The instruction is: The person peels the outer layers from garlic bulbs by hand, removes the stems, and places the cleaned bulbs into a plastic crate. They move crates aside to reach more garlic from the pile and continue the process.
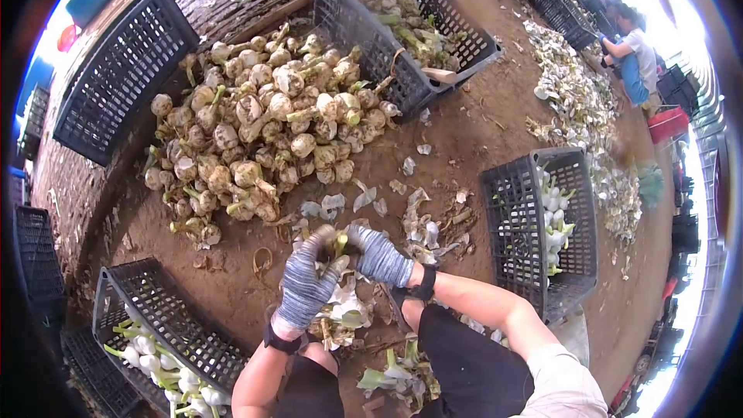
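Both my hands, in grey knit gloves, meet in front of my knees at the near edge of a pile of soil-stained garlic bulbs (263,108). Between them is a garlic bulb (341,243); its cut green stem shows, and the fingers cover most of the rest. My left hand (306,282) is closed around it from the left. From the right, my right hand (379,255) grips it with bent fingers. Stripped garlic skins (342,313) lie on the ground just below the hands.
Black crates of cleaned white garlic stand at lower left (174,317) and right (518,224). A crate of unpeeled garlic (356,23) leans behind the pile, near an upright black crate (124,73). At upper right a person (635,54) sits beside heaped skins (573,85).
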Motion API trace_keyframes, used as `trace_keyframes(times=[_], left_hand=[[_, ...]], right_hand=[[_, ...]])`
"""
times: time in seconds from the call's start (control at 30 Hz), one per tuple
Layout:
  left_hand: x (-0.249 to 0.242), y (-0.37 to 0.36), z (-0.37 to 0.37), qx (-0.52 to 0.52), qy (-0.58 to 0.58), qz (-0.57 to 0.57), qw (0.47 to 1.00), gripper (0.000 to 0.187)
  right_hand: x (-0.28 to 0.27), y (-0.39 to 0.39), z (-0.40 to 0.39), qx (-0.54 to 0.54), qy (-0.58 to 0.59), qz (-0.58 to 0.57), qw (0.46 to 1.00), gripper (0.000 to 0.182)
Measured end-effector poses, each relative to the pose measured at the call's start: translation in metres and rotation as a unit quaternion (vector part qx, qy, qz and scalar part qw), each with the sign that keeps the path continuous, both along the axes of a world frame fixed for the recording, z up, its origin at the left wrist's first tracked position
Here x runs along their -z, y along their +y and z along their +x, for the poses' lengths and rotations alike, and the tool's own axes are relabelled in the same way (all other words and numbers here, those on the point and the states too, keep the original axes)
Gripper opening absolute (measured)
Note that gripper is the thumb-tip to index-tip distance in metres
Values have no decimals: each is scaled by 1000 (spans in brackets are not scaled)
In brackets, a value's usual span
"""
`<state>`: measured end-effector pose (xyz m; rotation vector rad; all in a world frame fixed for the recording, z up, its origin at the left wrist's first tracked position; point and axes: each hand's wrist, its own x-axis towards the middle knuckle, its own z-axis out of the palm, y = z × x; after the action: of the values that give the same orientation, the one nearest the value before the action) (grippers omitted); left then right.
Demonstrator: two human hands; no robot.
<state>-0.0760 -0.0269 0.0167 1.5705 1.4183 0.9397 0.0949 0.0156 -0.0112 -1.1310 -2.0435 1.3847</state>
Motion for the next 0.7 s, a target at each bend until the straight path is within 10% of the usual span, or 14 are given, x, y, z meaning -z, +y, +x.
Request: trace_keyframes(times=[0.13, 0.2, 0.7], left_hand=[[-1, -3, 3, -95, 33, 38, 994, 76], [13, -8, 6, -48, -215, -50, 974, 78], [10, -13, 0, -41, -171, -21, 984, 80]], right_hand=[[-13, 3, -8, 171, 244, -307, 904, 32], [-23, 5, -5, 195, 244, -343, 886, 31], [-46, 14, -4, 144, 218, -289, 921, 28]])
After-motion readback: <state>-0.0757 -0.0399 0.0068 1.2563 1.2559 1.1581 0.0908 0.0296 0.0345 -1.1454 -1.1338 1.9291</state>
